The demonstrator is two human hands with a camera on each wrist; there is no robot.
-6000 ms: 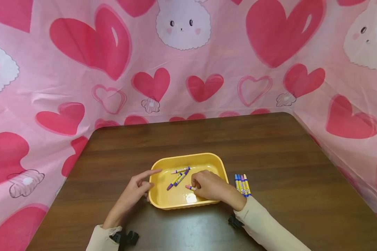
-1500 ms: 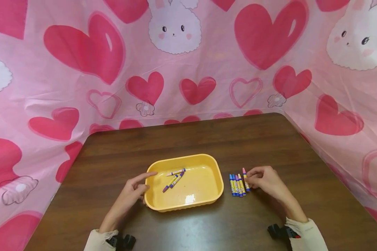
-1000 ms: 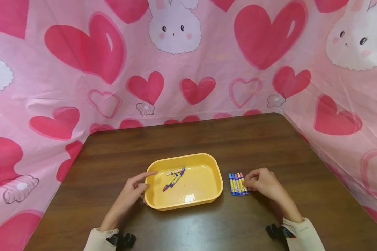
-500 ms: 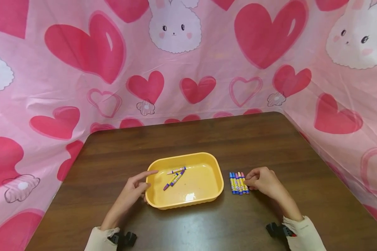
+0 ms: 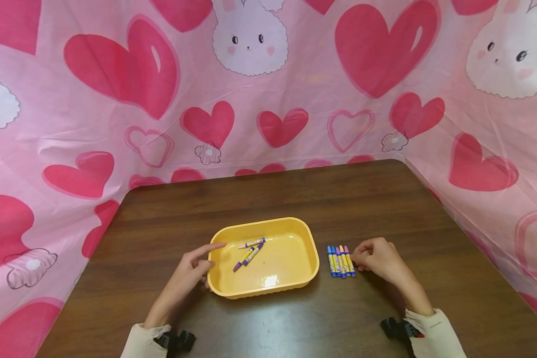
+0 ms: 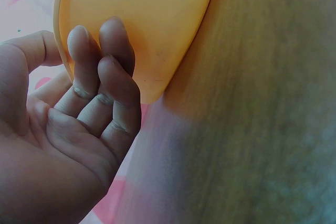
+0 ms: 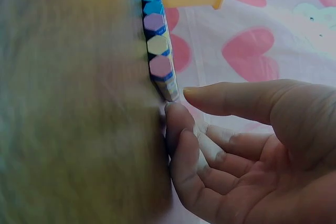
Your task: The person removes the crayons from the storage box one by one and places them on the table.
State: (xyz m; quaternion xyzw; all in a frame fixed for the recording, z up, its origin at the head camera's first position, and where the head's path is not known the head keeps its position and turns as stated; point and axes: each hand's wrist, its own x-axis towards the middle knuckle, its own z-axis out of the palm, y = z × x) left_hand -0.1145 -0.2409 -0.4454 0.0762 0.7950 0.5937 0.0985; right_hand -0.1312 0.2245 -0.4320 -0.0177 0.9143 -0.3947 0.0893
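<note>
My left hand (image 5: 189, 268) grips the left end of a yellow plastic tray (image 5: 288, 263). Thumb and index finger reach over its rim, while the other fingers bend against the outer wall (image 6: 157, 51). Three crayons lie loose inside: a pink-tipped crayon (image 5: 252, 243) and two purple-tipped ones crossing below it. To the tray's right, several crayons lie side by side in a row, tips away from me. At the row's right end is a pink crayon (image 7: 161, 67). Just beside it, my right hand (image 5: 380, 259) holds nothing, with thumb and index fingertips apart.
The dark wooden table (image 5: 268, 199) extends beyond the tray and to both sides. A pink cloth (image 5: 313, 129) with hearts and rabbits hangs around its back and sides. A black wrist camera (image 5: 400, 328) sits at each sleeve cuff.
My right hand has moved from the tray to the table, laid a pink crayon at the row's right end, pushed it against the others and let go. My left hand has stayed at the rim.
</note>
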